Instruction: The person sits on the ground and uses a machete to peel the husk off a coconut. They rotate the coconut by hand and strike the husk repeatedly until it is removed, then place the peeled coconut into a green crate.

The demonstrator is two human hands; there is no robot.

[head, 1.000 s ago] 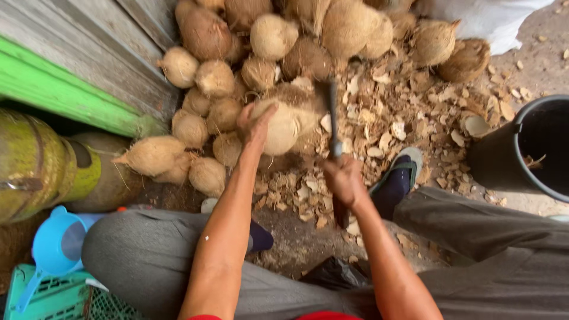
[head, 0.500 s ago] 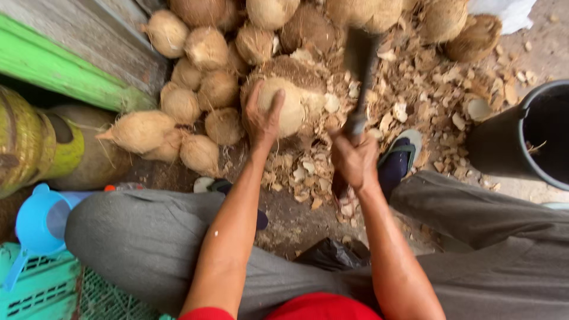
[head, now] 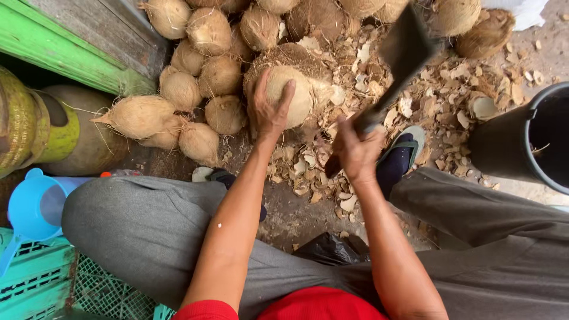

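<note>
Pale, part-husked coconut [head: 294,95] on ground, against coconut pile [head: 207,65]. Left hand [head: 269,106] clamped over coconut's near-left side. Right hand [head: 357,151] closed on cleaver [head: 398,62] handle, right of coconut. Blade raised, long axis slanting up-right from coconut. Left hand nearer.

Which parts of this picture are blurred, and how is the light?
Head view: the cleaver blade is smeared by motion blur; the left hand on the coconut and the right hand look sharp. Light is soft, even daylight, with no glare and only faint shadows.
</note>
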